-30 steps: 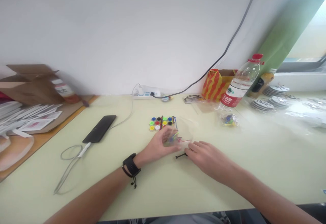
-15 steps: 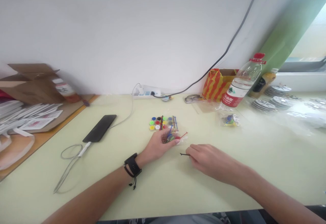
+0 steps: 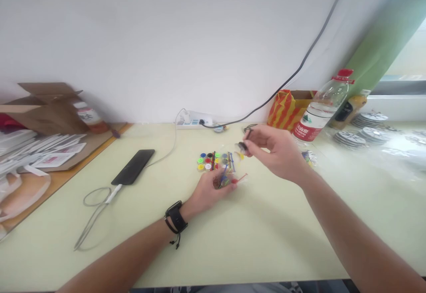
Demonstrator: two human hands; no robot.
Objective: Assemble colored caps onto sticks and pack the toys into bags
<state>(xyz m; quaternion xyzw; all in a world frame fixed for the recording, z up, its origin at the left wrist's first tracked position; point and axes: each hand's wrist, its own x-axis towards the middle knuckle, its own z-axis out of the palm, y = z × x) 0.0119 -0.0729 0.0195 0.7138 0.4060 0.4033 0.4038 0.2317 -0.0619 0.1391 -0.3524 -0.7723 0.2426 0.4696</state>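
My left hand (image 3: 205, 195) is closed around a small clear bag (image 3: 229, 180) of coloured plastic parts, low over the table. A red stick (image 3: 242, 177) and a blue one poke out beside its fingers. Just beyond lie small coloured round pieces (image 3: 207, 161) in neat rows, with coloured sticks (image 3: 232, 161) to their right. My right hand (image 3: 274, 153) is raised above and right of them, pinching a small black piece (image 3: 243, 146). A thin dark stick also shows at its fingertips. Something yellow and clear lies below the pinch, blurred and partly hidden.
A black phone or power bank (image 3: 133, 167) with a white cable lies left. A power strip (image 3: 195, 121) sits by the wall. On the right stand a striped bag (image 3: 280, 108), a large water bottle (image 3: 316, 115) and stacked discs (image 3: 349, 139). Papers and a cardboard box (image 3: 49, 115) occupy the far left.
My right hand has moved up and away from me, from near the table's middle to beside the rows of pieces. My left hand keeps its hold on the bag; the view has shifted slightly.
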